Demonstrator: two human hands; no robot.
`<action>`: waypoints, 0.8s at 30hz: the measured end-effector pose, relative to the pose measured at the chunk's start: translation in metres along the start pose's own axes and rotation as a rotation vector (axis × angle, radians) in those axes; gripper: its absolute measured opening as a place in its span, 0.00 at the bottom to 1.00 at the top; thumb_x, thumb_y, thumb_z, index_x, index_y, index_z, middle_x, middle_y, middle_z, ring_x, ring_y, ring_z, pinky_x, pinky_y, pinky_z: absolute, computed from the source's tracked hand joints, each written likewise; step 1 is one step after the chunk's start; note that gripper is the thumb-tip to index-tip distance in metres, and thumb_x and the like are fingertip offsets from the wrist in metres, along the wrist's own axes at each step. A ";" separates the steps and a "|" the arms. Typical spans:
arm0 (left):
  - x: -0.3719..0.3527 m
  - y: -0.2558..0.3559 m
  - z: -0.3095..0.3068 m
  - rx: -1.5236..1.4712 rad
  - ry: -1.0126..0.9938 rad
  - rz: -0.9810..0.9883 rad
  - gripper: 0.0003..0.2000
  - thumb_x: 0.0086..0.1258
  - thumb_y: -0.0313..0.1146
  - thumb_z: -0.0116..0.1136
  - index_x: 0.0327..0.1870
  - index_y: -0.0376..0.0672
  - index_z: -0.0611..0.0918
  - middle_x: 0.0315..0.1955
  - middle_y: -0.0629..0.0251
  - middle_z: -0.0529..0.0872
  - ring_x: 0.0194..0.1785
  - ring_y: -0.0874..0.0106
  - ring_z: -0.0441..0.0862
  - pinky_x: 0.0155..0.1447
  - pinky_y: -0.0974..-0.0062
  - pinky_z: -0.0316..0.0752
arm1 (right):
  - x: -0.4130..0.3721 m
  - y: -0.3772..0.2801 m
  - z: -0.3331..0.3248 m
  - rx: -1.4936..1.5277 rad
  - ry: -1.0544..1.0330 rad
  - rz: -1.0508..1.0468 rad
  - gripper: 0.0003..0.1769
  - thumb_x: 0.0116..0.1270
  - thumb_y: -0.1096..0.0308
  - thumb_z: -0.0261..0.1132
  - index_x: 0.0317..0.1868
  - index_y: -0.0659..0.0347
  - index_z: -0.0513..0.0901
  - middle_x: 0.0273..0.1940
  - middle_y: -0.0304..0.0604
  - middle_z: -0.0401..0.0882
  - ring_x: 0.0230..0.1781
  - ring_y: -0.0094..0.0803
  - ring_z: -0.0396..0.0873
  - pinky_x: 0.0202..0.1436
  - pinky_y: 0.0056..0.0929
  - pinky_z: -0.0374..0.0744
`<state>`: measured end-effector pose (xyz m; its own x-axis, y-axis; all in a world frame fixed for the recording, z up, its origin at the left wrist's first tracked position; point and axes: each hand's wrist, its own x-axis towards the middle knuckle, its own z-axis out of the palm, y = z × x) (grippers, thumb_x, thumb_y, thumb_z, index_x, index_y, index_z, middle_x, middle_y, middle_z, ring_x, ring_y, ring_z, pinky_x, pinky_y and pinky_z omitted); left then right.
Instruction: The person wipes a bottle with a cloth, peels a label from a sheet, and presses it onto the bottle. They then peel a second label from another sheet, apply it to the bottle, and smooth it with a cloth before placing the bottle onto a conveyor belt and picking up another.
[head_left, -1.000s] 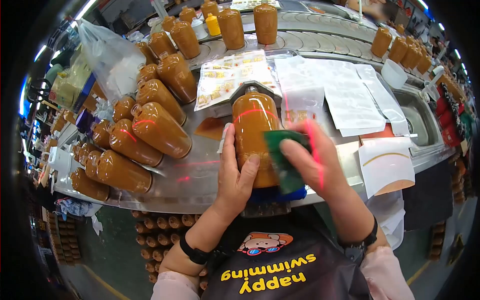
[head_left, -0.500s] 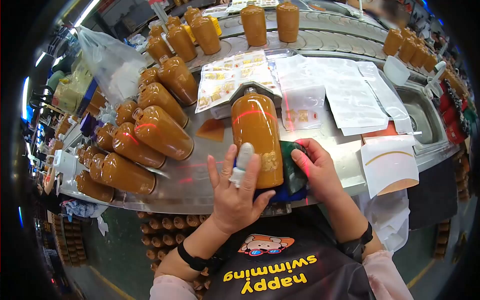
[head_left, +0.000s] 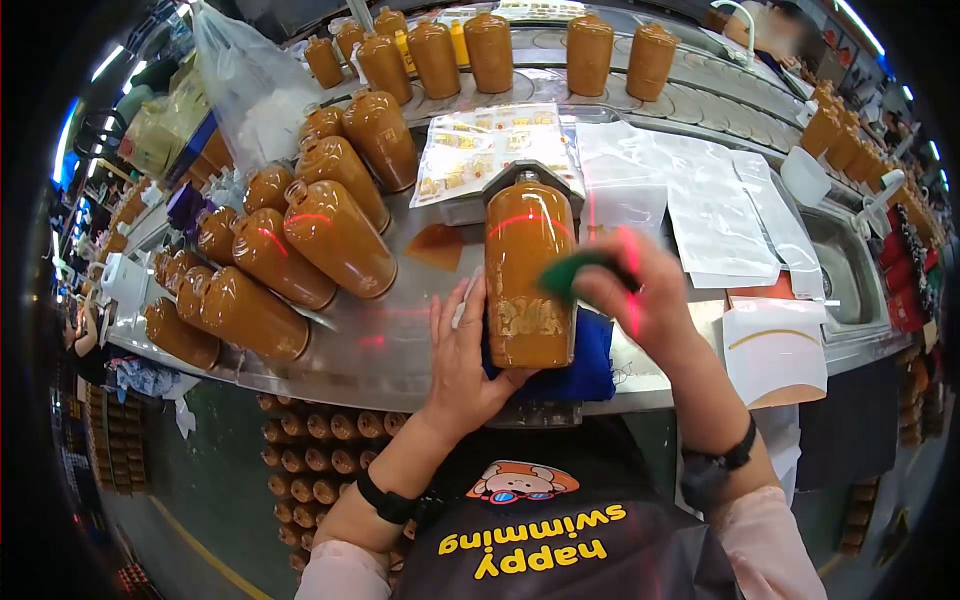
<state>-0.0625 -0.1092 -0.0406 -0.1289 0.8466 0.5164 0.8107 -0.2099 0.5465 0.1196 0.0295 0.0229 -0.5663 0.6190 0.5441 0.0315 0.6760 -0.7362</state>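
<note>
A glossy brown bottle (head_left: 530, 270) lies on its back before me, its neck in a dark holder (head_left: 530, 176) and its base toward me, over a blue cloth (head_left: 590, 365). My left hand (head_left: 465, 365) rests along the bottle's left side and lower edge, with a white wrapping on one finger. In my right hand (head_left: 640, 290), blurred by motion, is a green pad (head_left: 575, 272), over the right side of the bottle. Gold relief marks show on the bottle's lower part. Red laser lines cross the bottle and my right hand.
Several brown bottles (head_left: 340, 240) lean in rows at the left. A sticker sheet (head_left: 490, 150) and white sheets (head_left: 710, 210) lie behind the bottle. A sink (head_left: 840, 260) is at the right. More bottles stand on the conveyor (head_left: 700, 105), with a person (head_left: 770, 30) beyond.
My right hand has lifted the green pad from beside the bottle to over its right side. My left hand has moved off the bottle's front to its left edge. The view has shifted slightly.
</note>
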 end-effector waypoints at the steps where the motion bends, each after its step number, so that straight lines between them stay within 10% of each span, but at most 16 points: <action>1: 0.000 0.001 -0.002 0.051 -0.012 0.013 0.50 0.58 0.53 0.70 0.75 0.34 0.58 0.68 0.48 0.70 0.75 0.48 0.59 0.75 0.38 0.40 | -0.001 0.001 -0.005 -0.303 0.017 -0.159 0.10 0.60 0.72 0.71 0.42 0.59 0.83 0.36 0.45 0.81 0.37 0.42 0.80 0.42 0.35 0.78; 2: 0.002 0.002 -0.007 0.102 -0.019 0.029 0.50 0.57 0.54 0.71 0.75 0.34 0.59 0.67 0.49 0.71 0.75 0.48 0.59 0.75 0.38 0.40 | 0.000 -0.001 -0.011 -0.607 0.037 -0.325 0.11 0.59 0.71 0.72 0.42 0.59 0.84 0.36 0.45 0.81 0.37 0.42 0.80 0.41 0.35 0.78; 5: 0.009 0.008 -0.014 0.220 -0.005 0.080 0.50 0.55 0.55 0.72 0.74 0.35 0.62 0.65 0.50 0.73 0.74 0.49 0.60 0.75 0.38 0.40 | -0.004 -0.044 -0.010 0.045 -0.390 -0.337 0.12 0.60 0.70 0.72 0.44 0.60 0.83 0.35 0.46 0.80 0.33 0.40 0.81 0.36 0.36 0.78; 10: 0.013 0.016 -0.018 0.241 0.034 0.132 0.49 0.54 0.54 0.73 0.73 0.35 0.64 0.64 0.50 0.74 0.73 0.50 0.62 0.75 0.38 0.41 | -0.006 -0.006 0.004 -0.073 0.142 0.302 0.10 0.68 0.68 0.68 0.44 0.65 0.81 0.31 0.44 0.82 0.31 0.23 0.79 0.36 0.27 0.77; 19: 0.004 0.006 -0.007 0.154 0.027 0.128 0.50 0.58 0.56 0.69 0.75 0.34 0.60 0.66 0.45 0.71 0.70 0.48 0.66 0.75 0.38 0.44 | -0.043 0.035 0.011 0.296 0.271 0.674 0.12 0.66 0.69 0.70 0.47 0.63 0.80 0.34 0.38 0.81 0.35 0.23 0.78 0.31 0.25 0.76; 22: 0.003 0.002 -0.003 0.080 -0.009 0.074 0.52 0.59 0.57 0.68 0.76 0.33 0.56 0.68 0.45 0.69 0.70 0.48 0.66 0.75 0.38 0.45 | -0.043 0.017 0.014 -0.361 0.257 -0.154 0.14 0.59 0.72 0.75 0.45 0.60 0.83 0.30 0.41 0.79 0.30 0.32 0.78 0.36 0.31 0.76; 24: 0.003 0.002 -0.003 0.071 -0.015 0.037 0.53 0.59 0.58 0.67 0.77 0.33 0.53 0.69 0.45 0.68 0.70 0.48 0.66 0.75 0.38 0.45 | -0.031 -0.019 -0.004 -0.161 -0.096 -0.184 0.17 0.53 0.73 0.77 0.44 0.59 0.84 0.29 0.43 0.77 0.29 0.38 0.77 0.36 0.33 0.76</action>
<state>-0.0631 -0.1080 -0.0363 -0.0900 0.8460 0.5255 0.8535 -0.2064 0.4785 0.1396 -0.0011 0.0221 -0.6502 0.4444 0.6162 0.0472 0.8332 -0.5510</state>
